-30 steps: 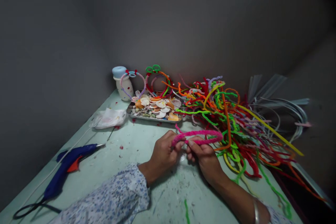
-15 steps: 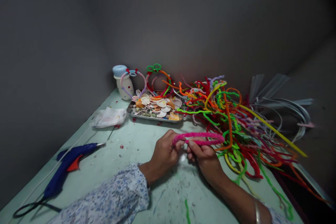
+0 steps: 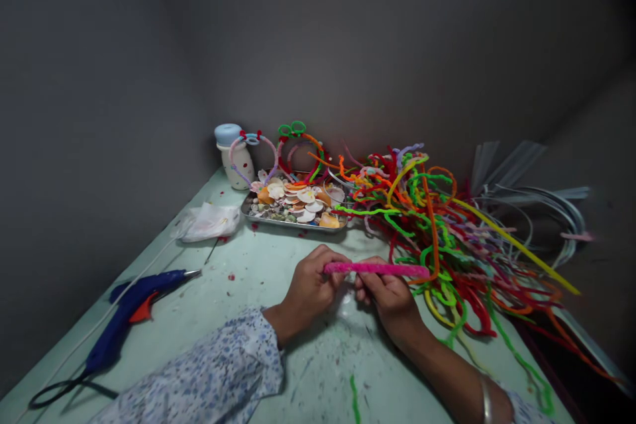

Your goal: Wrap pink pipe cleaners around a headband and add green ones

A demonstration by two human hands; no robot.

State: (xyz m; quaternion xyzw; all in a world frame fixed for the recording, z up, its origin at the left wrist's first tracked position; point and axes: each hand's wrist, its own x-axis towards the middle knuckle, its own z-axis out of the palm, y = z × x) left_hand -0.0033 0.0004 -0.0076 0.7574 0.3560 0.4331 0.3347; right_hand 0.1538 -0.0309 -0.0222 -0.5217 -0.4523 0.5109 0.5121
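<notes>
Two hands meet on the near side of the one metal tray [image 3: 293, 224], both gripping one fuzzy pink strip [image 3: 397, 269]. The left hand [image 3: 315, 281] is closed on its left end; the right hand [image 3: 390, 295] pinches it farther along, and its other end reaches out to the right. One bracelet [image 3: 486, 401] circles the right wrist.

The tray holds shells [image 3: 308, 197], too many and too overlapped to count. At its back stand at least two fuzzy hoops: one pink and lilac hoop [image 3: 275, 152], and one multicoloured hoop [image 3: 314, 139] with two green loops on top; more curves show behind the latter. One blue-lidded jar [image 3: 241, 169] stands just behind the tray's left end.

Left of the tray lies one plastic bag [image 3: 207, 222], and nearer the person, one blue glue gun [image 3: 112, 324]. Right of the tray spreads one heap of coloured fuzzy stems [image 3: 447, 252], uncountable, with one bundle of pale bands [image 3: 571, 212] beyond. One short green stem [image 3: 354, 397] lies on the table [image 3: 238, 305], well in front of the tray.
</notes>
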